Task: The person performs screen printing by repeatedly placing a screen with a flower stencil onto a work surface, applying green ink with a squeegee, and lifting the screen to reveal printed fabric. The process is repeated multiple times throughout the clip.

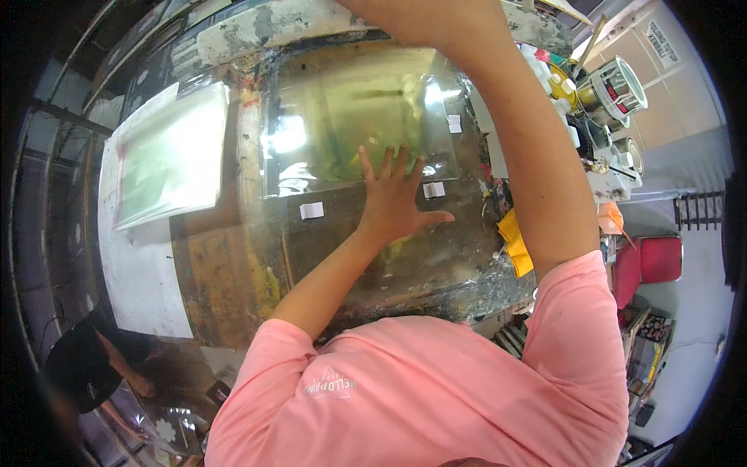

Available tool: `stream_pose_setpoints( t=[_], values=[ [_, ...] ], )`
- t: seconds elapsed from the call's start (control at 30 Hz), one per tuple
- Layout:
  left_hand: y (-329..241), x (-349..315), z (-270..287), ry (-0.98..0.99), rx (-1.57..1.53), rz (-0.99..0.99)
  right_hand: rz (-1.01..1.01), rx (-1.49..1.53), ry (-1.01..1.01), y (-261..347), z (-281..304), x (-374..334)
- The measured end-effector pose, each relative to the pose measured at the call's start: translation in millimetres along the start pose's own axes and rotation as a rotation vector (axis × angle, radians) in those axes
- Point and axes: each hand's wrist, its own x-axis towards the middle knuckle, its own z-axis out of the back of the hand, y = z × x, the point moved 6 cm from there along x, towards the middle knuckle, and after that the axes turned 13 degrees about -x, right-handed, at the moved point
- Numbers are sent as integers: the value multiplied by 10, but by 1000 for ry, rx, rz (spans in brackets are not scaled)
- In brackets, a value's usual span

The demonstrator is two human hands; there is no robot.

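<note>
Left hand: the person's left hand (393, 183) is splayed palm down at the near edge of the clear sheet, its fingers wide apart and gripping nothing.
Right hand: the right hand (412, 17) reaches across to the far side; the top of the view cuts it off, so whether its fingers are wide, narrow or holding something cannot be told.
Clear sheet: the glossy clear sheet (350, 117) lies on the dark, paint-marked table (226, 272), in front of the person and under the left fingertips.
Steadying the sheet: the step looks like holding it in place at the near side while the far side is attended to. A flat palm and even, light pressure should serve best, with no sideways drag and the fingers clear of the tabs.
White tabs: three small ones, one left of the left hand (311, 210), one just right of it, one by the sheet's right side.
Stack of sheets: one stack (175, 156), at the left, overlapping white paper (144, 272).
Yellow cloth: one (513, 241), at the table's right edge.
Red chair: one (661, 259), beyond the table.
</note>
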Motion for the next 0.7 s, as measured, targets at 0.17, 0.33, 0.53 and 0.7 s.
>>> stream_pose_setpoints(
  t=[0.17,0.33,0.53,0.7],
  values=[
    [-54,-35,62,-88,-32,-58,13,-81,-97,73,102,-51],
    [-63,-69,52,-106,-30,-93,-5,-18,35,38,105,-23],
    [-99,-94,50,-196,-62,-168,3,-91,-21,105,90,-80],
    [187,-203,856,-428,-321,62,-21,-44,-72,145,88,-233]
  ],
)
